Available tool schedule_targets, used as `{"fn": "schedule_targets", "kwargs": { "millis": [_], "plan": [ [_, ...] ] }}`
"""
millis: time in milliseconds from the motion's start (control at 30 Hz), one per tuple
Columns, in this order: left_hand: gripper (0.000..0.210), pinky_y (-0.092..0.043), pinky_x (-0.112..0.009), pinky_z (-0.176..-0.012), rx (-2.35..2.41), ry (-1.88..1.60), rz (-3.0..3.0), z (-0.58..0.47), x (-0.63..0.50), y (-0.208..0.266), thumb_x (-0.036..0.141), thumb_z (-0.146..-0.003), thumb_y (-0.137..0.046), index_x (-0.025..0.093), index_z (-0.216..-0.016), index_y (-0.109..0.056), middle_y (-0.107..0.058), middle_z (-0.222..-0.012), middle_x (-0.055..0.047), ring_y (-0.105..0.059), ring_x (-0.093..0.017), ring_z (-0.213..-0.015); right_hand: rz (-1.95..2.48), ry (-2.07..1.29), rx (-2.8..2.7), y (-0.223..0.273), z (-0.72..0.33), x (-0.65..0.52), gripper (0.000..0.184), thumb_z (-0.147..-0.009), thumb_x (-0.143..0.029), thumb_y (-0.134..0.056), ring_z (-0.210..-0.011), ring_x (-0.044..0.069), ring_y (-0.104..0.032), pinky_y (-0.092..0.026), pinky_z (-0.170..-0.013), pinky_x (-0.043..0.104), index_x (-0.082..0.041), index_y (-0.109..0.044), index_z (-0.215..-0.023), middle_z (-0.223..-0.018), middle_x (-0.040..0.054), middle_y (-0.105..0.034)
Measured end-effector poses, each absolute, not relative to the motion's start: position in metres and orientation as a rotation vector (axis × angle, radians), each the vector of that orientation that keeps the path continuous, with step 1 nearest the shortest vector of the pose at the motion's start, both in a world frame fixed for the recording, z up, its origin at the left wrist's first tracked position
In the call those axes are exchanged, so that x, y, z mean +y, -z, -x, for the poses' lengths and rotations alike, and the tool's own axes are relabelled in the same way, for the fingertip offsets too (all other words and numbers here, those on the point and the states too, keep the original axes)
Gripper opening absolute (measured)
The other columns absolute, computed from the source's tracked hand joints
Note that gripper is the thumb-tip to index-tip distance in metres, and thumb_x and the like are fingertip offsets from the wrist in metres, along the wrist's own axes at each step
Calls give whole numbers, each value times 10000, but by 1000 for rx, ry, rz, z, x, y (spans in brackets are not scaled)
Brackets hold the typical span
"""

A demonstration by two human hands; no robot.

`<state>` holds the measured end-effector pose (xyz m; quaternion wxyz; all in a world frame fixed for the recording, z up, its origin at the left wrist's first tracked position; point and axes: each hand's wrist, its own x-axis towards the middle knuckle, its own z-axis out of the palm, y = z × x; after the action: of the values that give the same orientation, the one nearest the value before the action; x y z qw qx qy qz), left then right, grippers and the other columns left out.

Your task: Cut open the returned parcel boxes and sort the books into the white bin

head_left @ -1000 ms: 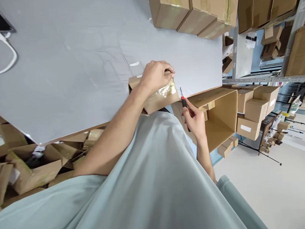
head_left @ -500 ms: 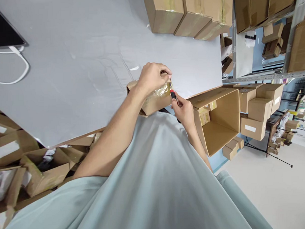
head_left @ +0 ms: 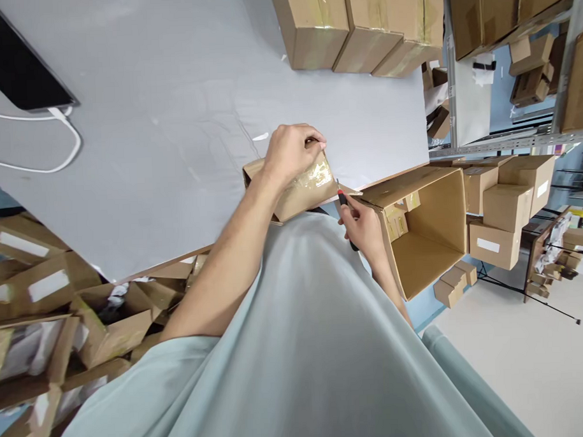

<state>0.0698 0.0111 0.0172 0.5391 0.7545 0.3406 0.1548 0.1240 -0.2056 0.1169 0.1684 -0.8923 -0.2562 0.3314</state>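
Observation:
A small cardboard box [head_left: 298,202] with shiny clear tape across its top lies at the table's near edge. My left hand [head_left: 291,148] rests over it, fingers pinched at the box's far right corner; the contact under the palm is hidden. Just right of the box, my right hand [head_left: 363,227] grips a slim knife [head_left: 342,196] with a black and red handle. Its thin metal tip points up and away from me, apart from the tape. A pointed cardboard flap [head_left: 352,191] sticks out beside the knife.
Taped cartons [head_left: 316,36] stand at the table's far side. A phone [head_left: 18,62] with a white cable [head_left: 76,140] lies at left. Beside the table's right edge is a large open carton [head_left: 429,252]. Opened boxes [head_left: 116,326] pile up at lower left; metal shelving [head_left: 452,98] stands right.
My right hand has drawn the knife back toward me and to the right, off the tape. My left hand stays on the box. The view has shifted slightly left.

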Motion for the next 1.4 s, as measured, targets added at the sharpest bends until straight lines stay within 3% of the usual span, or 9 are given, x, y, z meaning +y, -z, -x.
{"fn": "schedule_targets", "kwargs": {
  "millis": [133, 300, 533, 733, 867, 1000, 1100, 1267, 1400],
  "plan": [
    [219, -606, -475, -1073, 823, -394, -1770, -70, 15, -19, 303, -924, -688, 293, -1061, -858, -855, -1174, -60, -793, -296, -1093, 2524, -759, -684, -100, -160, -215, 570, -1094, -521, -495, -700, 206, -706, -539, -748, 307, -180, -704, -1501, -872, 36, -788],
    [377, -481, -557, -1267, 884, -418, -1922, -49, 2, -39, 440, -1025, -662, 340, -1382, -730, -679, -1557, -85, -586, -365, -1511, 2800, -540, -718, -43, -232, -192, 441, -1110, -463, -537, -1038, 320, -749, -524, -906, 368, -160, -732, -1363, -1098, 153, -819],
    [579, -177, -697, -1415, 1097, -275, -2002, -25, -38, -49, 559, -1049, -631, 391, -1597, -556, -513, -1735, -75, -282, -401, -1727, 2926, -751, -988, 44, -279, -165, 456, -1135, -307, -504, -1193, 331, -689, -497, -973, 384, -80, -582, -1523, -1478, 272, -649],
    [777, -48, -692, -1432, 1429, -211, -1971, 5, -60, -51, 676, -1052, -592, 421, -1743, -345, -323, -1857, -67, -95, -381, -1777, 2902, -852, -1167, 80, -283, -163, 441, -1138, -245, -458, -1253, 315, -629, -470, -1007, 378, -64, -587, -1519, -1468, 261, -624],
    [1007, -128, -648, -1439, 1745, -240, -1742, 58, -70, -48, 752, -997, -642, 326, -1798, -206, -200, -1889, -152, -82, -402, -1776, 2811, -862, -1213, 89, -286, -167, 455, -1122, -208, -404, -1300, 311, -607, -460, -1066, 378, -75, -607, -1507, -1473, 256, -631],
    [1201, -401, -660, -1334, 1828, -238, -1220, 85, -84, -22, 761, -875, -814, 353, -1804, -173, -258, -1863, -205, -363, -467, -1685, 2615, -827, -1228, 96, -286, -171, 461, -1098, -239, -429, -1276, 311, -658, -500, -1106, 394, -95, -646, -1478, -1423, 239, -685],
    [1296, -527, -596, -1249, 1666, -356, -1024, 76, -91, -3, 723, -784, -932, 358, -1797, -210, -408, -1796, -209, -512, -439, -1599, 2442, -977, -1194, 103, -284, -170, 436, -1076, -278, -477, -1161, 299, -733, -552, -1086, 403, -118, -700, -1416, -1307, 207, -762],
    [945, -553, -509, -1243, 1390, -532, -1049, 65, -83, 9, 704, -834, -906, 236, -1592, -590, -651, -1617, -163, -627, -371, -1497, 2354, -1290, -839, 117, -281, -160, 381, -1053, -420, -597, -1147, 303, -782, -567, -1141, 488, -163, -759, -1285, -1288, 182, -808],
    [852, -605, -487, -1177, 1362, -530, -980, 85, -74, 13, 678, -823, -921, 214, -1494, -673, -715, -1539, -150, -680, -362, -1427, 2263, -1438, -714, 119, -273, -149, 482, -1085, -585, -546, -1065, 271, -810, -660, -987, 461, -183, -754, -1249, -1246, 170, -823]
  ]
}}
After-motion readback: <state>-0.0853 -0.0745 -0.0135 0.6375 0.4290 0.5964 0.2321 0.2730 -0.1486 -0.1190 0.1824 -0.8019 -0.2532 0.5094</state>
